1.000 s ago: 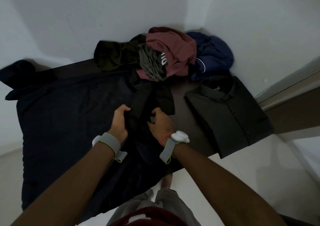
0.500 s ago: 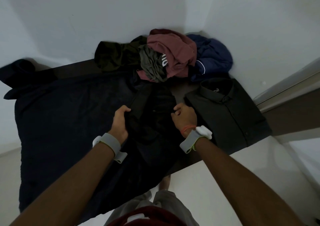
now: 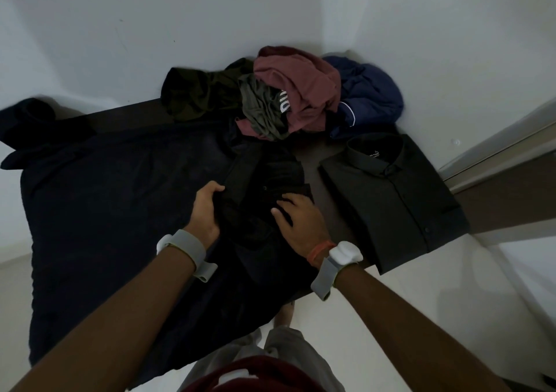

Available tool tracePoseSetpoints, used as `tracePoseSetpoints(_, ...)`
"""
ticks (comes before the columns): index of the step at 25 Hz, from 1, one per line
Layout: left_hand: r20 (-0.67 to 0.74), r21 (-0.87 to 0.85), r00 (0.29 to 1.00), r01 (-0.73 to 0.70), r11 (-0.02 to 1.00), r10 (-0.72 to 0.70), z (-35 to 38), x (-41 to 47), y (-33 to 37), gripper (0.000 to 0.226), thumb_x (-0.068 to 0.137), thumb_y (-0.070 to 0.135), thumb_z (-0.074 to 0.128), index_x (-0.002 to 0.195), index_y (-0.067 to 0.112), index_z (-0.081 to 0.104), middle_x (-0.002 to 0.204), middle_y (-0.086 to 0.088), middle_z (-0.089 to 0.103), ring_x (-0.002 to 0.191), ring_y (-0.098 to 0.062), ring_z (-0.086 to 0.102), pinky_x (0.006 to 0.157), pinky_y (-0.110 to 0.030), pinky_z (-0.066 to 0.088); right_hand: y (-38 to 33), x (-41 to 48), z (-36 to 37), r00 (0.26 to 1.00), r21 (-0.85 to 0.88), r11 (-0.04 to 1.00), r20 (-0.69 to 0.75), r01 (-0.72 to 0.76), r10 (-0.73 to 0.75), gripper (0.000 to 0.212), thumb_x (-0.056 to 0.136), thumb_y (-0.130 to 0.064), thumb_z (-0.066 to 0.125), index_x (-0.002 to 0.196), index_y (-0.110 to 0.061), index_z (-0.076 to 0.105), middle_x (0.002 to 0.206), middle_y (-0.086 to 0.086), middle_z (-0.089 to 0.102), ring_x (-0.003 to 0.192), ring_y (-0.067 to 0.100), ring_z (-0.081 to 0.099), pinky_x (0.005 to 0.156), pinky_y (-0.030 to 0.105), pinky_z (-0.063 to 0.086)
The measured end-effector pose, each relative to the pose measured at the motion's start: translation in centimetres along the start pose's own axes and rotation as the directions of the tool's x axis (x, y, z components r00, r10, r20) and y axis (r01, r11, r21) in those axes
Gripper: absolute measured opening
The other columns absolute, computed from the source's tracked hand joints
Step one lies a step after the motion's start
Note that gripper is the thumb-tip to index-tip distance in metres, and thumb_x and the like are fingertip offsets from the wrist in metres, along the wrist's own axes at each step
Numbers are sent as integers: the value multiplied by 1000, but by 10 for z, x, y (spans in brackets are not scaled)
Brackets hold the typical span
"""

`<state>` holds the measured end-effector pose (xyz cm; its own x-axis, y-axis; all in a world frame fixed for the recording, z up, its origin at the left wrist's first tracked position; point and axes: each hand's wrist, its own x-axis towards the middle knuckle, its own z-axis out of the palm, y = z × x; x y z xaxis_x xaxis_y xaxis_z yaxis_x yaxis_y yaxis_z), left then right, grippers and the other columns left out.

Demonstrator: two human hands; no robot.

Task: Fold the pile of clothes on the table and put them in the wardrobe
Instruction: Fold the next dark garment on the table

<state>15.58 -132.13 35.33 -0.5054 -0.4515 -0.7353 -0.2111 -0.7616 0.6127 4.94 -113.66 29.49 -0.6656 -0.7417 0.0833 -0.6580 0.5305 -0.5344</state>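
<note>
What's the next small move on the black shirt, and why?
Likely fold the left side over toward the middle. The left hand grips the left edge of the black shirt, and the right hand lies flat on its middle, pinning it. The garment looks bunched, unlike the folded shirt to its right.

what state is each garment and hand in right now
black shirt: partly folded, under both hands
left hand: grips the black shirt's edge
right hand: flat, pressing the black shirt
buttoned shirt: folded neatly
clothes pile: crumpled, unfolded
dark cloth: spread flat
</note>
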Motion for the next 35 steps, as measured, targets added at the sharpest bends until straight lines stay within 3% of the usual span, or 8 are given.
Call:
tracePoseSetpoints(5,-1,7,1000,6,1000,-6,-3,1,0,45,74,27,63,112,3,69,109,-15,70,97,-32,68,94,-44,55,25,16,-7,946,-199,980,314,-20,83,62,105,-47,37,161,-24,20,168,1,16,156,22,3,125,47,4)
tracePoseSetpoints(13,31,-12,999,-43,999,43,3,-1,-4,43,89,43,59,110,8,71,106,-11,75,93,-26,71,78,-37,57,19,12,-8,991,-68,992,-93,-102,96,45,92,-28,54,132,-9,62,133,13,61,130,32,52,119,52,29)
tracePoseSetpoints(16,11,19,998,-62,998,61,7,0,-6,48,91,51,59,110,9,71,104,-10,76,94,-26,72,76,-37,57,16,0,-7,997,39,999,77,14,-17,48,94,-30,62,138,-11,58,143,12,55,134,30,50,115,50,36)
tracePoseSetpoints(20,0,101,998,-65,993,65,12,0,-9,44,90,52,61,72,13,61,74,-6,65,72,-23,64,67,-35,54,33,-18,-10,977,-72,997,212,-20,35,67,98,-46,55,155,-16,37,167,6,21,155,24,15,124,43,8)
tracePoseSetpoints(23,-40,227,982,-168,959,182,18,-5,-16,42,94,45,63,77,7,64,78,-9,70,75,-24,68,71,-36,57,37,-19,-20,992,-93,995,122,-29,40,60,91,-42,62,141,-11,55,152,12,47,143,31,40,122,47,23)
tracePoseSetpoints(26,88,450,936,-343,825,341,19,-14,-28,44,99,40,60,74,4,58,76,-8,62,72,-20,62,75,-38,53,25,-15,-27,984,101,985,-94,-140,149,39,89,-35,67,119,-12,68,114,5,69,103,24,64,93,40,52)
tracePoseSetpoints(30,181,682,849,-472,558,497,9,-21,-43,23,103,33,53,92,16,63,83,7,67,80,-9,63,78,-33,52,13,24,-35,857,467,746,55,-475,512,43,95,-27,67,133,-13,55,116,3,61,87,19,62,83,30,49)
tracePoseSetpoints(35,363,896,670,-442,-44,648,-26,1,-66,50,97,44,45,134,14,59,146,-8,52,141,-28,41,117,-51,29,16,45,-29,893,426,792,108,-438,436,18,93,-13,66,111,-14,69,100,2,62,78,13,60,82,32,54)
